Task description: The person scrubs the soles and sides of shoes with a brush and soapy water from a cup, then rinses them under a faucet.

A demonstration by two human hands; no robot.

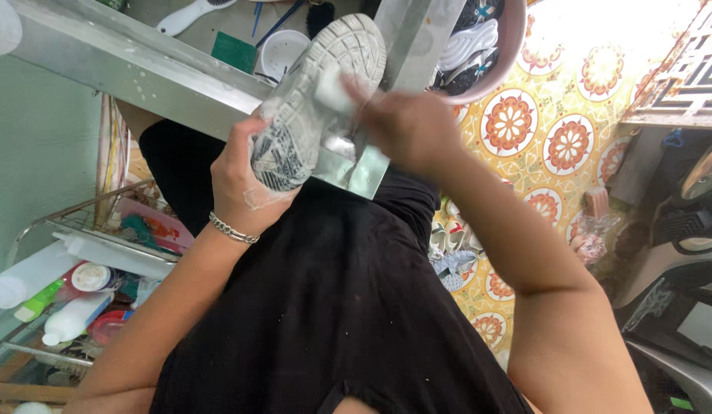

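Metal table (141, 65) edge crosses the top, with a pink basin (513, 38) of shoes at its far end. Over the table's corner, the left hand (245, 180) grips a sneaker (314, 100), sole facing up. The right hand (410, 126) pinches a small white sponge (333, 88) against that sole.

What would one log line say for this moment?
left hand: holds shoe sole-up | right hand: presses white sponge on sole | below: metal table
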